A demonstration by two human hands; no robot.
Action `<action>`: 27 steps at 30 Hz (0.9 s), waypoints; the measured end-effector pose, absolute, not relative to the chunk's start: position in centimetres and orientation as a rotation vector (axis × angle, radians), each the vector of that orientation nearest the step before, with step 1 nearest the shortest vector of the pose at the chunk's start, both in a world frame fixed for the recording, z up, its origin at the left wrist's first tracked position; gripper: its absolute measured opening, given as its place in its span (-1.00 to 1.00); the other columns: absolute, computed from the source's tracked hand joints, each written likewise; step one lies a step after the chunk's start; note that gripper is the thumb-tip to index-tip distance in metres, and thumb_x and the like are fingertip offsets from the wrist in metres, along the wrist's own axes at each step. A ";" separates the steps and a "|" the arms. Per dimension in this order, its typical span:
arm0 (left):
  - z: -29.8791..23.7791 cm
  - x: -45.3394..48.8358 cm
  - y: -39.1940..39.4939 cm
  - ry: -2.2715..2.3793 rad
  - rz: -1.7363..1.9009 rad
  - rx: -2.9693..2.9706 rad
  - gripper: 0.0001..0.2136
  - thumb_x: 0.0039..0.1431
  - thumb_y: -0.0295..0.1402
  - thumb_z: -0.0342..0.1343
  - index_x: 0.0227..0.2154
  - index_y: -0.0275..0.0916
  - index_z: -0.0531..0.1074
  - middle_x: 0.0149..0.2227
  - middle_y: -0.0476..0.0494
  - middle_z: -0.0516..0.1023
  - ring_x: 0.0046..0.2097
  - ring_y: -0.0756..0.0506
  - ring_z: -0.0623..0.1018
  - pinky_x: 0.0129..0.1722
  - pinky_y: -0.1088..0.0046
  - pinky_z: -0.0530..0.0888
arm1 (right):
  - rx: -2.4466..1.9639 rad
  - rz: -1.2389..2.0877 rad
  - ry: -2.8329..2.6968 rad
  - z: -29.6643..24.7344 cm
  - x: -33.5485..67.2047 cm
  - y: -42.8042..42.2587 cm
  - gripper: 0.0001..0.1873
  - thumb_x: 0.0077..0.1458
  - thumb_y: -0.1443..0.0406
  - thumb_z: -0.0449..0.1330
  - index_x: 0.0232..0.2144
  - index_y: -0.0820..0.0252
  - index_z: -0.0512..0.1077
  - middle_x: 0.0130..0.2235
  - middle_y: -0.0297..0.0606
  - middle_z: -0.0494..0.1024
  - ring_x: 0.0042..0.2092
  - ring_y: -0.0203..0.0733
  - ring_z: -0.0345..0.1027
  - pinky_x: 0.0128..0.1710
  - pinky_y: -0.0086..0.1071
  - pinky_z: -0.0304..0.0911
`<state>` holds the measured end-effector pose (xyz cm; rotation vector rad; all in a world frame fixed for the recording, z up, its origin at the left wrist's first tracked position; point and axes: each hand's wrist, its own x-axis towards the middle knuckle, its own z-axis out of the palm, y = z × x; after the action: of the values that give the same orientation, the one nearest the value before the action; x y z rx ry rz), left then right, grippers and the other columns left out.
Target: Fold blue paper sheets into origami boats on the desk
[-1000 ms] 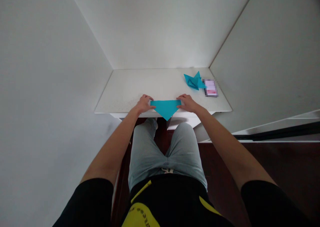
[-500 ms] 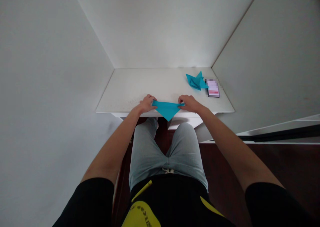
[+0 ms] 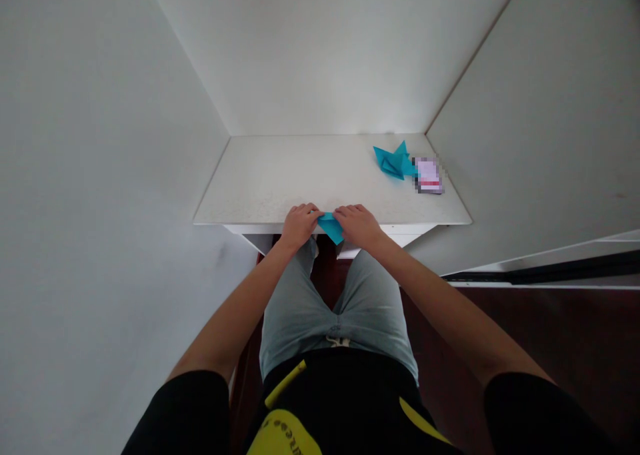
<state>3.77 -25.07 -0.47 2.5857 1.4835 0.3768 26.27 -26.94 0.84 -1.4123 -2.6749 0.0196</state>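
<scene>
Now, L hand, R hand, on blue paper, desk edge

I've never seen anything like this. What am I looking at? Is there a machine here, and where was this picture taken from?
There's no machine here, just a person's own bare hands. The picture comes from one camera worn on the person's head, looking forward and down, so you see roughly what they see, including their light grey-blue trousers at the bottom.

Their left hand and right hand nearly meet at the front edge of a white tabletop. Both are on a small piece of folded blue paper, partly covering it. I can't tell whether they are gripping it or pressing it down.

Further back on the right sit a folded blue paper shape and, touching it, a small object too blurred to identify.
</scene>
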 end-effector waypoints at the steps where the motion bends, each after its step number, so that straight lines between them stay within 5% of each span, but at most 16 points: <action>1: -0.5 3.8 -25.3 1.498 0.372 2.597 -0.66 0.43 -0.44 0.05 0.09 -0.06 0.65 0.10 -0.24 0.65 0.12 -0.32 0.56 0.11 0.04 0.43 | -1.387 0.081 -2.668 0.3 25.4 -27.3 -0.46 0.19 0.41 0.25 0.22 0.17 0.52 0.23 0.03 0.60 0.18 0.22 0.50 0.21 0.03 0.29; 5: -0.8 3.5 -26.4 1.521 0.410 2.615 -0.63 0.44 -0.41 0.01 0.14 -0.09 0.64 0.13 -0.24 0.65 0.18 -0.35 0.52 0.17 -0.02 0.43 | -1.348 0.219 -2.576 -2.0 23.0 -28.9 -0.13 0.18 0.28 0.26 0.50 0.25 0.20 0.46 0.09 0.35 0.46 0.27 0.25 0.44 0.11 0.17; 11: -2.3 2.1 -27.7 1.414 0.469 2.643 -0.49 0.39 -0.29 0.12 0.37 -0.07 0.45 0.41 -0.16 0.47 0.45 -0.33 0.36 0.51 -0.03 0.16 | -1.337 0.260 -2.533 -3.9 22.8 -29.9 0.03 0.22 0.14 0.30 0.56 0.41 0.02 0.57 0.21 0.05 0.58 0.30 -0.07 0.56 0.17 -0.09; 18: -4.7 1.2 -27.9 1.397 0.643 2.642 -0.48 0.50 -0.17 0.06 0.45 -0.06 0.34 0.45 -0.15 0.41 0.47 -0.22 0.40 0.49 0.01 0.27 | -1.351 0.219 -2.465 -5.3 25.9 -29.7 0.15 0.25 -0.10 0.31 0.57 0.44 -0.05 0.58 0.25 -0.02 0.60 0.33 -0.14 0.56 0.22 -0.11; 27: -5.3 1.8 -27.4 1.504 0.862 2.487 -0.68 0.51 -0.19 0.13 0.22 0.00 0.58 0.30 -0.09 0.59 0.35 -0.20 0.55 0.41 0.02 0.35 | -1.556 0.119 -2.392 -5.6 33.8 -29.9 0.02 0.39 -0.08 0.16 0.60 0.33 -0.10 0.58 0.12 0.03 0.58 0.26 -0.06 0.55 0.24 -0.12</action>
<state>1.81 -27.42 -5.31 2.4869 1.5040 0.8618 33.80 -29.86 -5.56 -1.5562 -2.3918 0.1188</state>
